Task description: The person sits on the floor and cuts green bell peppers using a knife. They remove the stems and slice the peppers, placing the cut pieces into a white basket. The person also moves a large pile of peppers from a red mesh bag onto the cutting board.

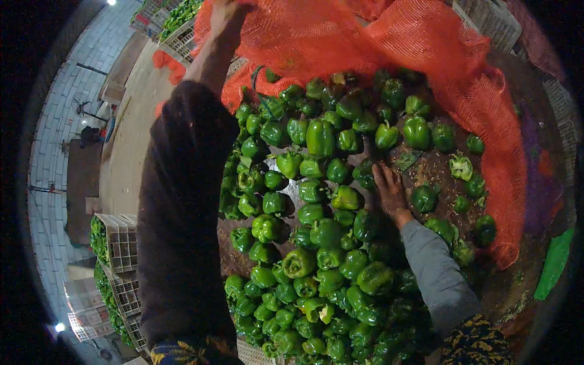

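Note:
My left hand (230, 10) reaches to the top edge of the view, its fingers partly cut off, and grips the orange-red mesh sack (301, 36). The mesh is raised and blurred at the top, and drapes down along the right side. Many green bell peppers (320, 137) lie loose on a dark, dirty surface (438, 171) in front of me. My right hand (390, 187) rests low among them, fingers extended and apart, beside a pepper (363, 173). A broken pepper (461, 167) shows its pale inside at the right. Peppers are piled thickest nearest my body.
Plastic crates (122, 244) filled with green peppers are stacked at the lower left. Another crate (180, 43) of green produce stands at the upper left, and a pale crate (495, 25) at the upper right. A green strip (553, 263) lies at the right.

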`<state>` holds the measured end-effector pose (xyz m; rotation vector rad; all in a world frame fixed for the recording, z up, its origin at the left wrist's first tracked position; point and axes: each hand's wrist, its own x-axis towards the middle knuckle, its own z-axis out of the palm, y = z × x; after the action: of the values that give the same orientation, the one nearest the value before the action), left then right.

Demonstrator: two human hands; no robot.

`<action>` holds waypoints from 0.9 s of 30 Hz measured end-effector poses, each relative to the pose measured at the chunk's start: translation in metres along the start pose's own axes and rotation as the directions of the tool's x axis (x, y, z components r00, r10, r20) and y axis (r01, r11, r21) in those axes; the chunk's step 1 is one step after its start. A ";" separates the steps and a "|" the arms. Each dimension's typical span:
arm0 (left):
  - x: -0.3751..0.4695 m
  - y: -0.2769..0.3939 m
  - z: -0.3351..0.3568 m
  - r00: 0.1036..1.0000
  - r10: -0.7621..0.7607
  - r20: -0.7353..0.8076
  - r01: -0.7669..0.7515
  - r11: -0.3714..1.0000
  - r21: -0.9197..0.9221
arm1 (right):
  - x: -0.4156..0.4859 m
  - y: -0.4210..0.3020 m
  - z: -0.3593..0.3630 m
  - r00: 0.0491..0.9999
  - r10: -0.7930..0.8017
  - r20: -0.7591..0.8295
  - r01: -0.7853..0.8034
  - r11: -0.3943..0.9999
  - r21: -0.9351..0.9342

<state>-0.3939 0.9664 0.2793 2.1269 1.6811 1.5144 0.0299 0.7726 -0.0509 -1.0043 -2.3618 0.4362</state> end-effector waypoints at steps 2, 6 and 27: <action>-0.044 0.004 0.046 0.944 -0.302 -0.134 0.248 0.916 -0.317 | -0.005 0.025 -0.001 0.999 0.021 -0.034 -0.025 0.995 -0.097; -0.153 -0.072 -0.050 0.843 -0.423 -0.332 0.434 0.900 -0.044 | -0.002 0.012 -0.002 0.999 0.024 -0.023 -0.027 0.990 -0.141; -0.490 0.038 -0.057 0.442 -0.791 0.423 0.558 0.612 0.561 | 0.001 0.005 0.004 0.999 -0.032 -0.013 0.030 0.992 -0.122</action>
<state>-0.3758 0.5502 0.0126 1.3903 2.1625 0.1960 0.0298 0.7758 -0.0564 -1.0201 -2.4112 0.2750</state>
